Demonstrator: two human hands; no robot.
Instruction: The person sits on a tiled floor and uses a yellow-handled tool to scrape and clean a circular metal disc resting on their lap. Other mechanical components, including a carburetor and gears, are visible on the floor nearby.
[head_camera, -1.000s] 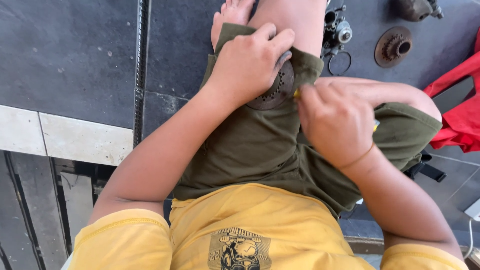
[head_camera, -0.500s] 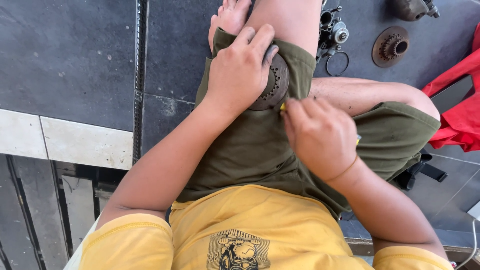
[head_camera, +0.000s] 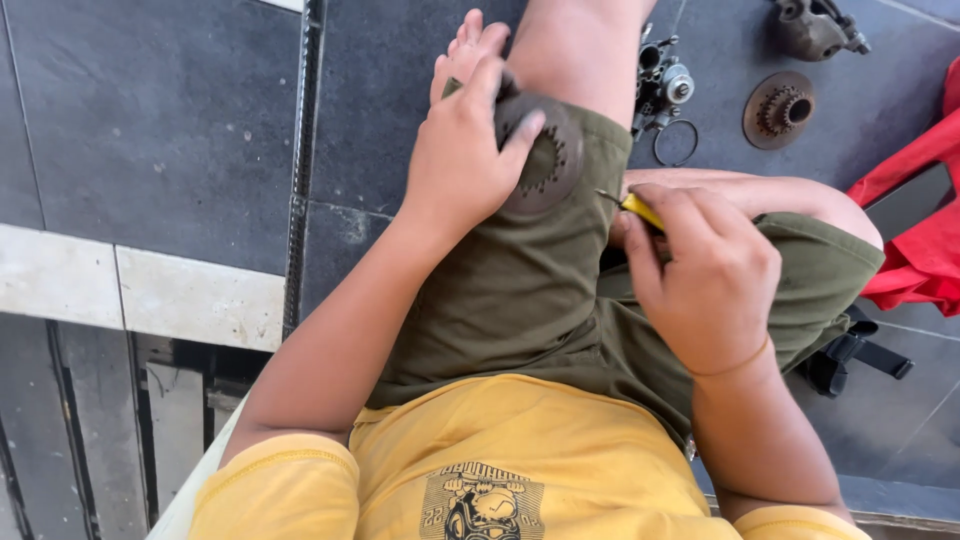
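I sit on dark floor tiles with my legs bent, in olive shorts and a yellow shirt. My left hand (head_camera: 465, 150) presses a round, dark, rusty metal disc with a toothed centre hole (head_camera: 545, 158) against my left thigh. My right hand (head_camera: 700, 265) grips a small tool with a yellow handle (head_camera: 640, 208); its thin metal tip points toward the disc's edge, a short gap away.
On the floor beyond my knees lie a small metal assembly (head_camera: 662, 88), a thin metal ring (head_camera: 676, 143), a rusty sprocket-like disc (head_camera: 779, 109) and another metal part (head_camera: 812, 27). A red cloth (head_camera: 925, 230) lies at the right. A metal strip (head_camera: 300, 150) runs along the tile joint.
My right hand has drawn back from the disc toward my right knee, and the yellow-handled tool now shows. My left hand stays pressed on the disc.
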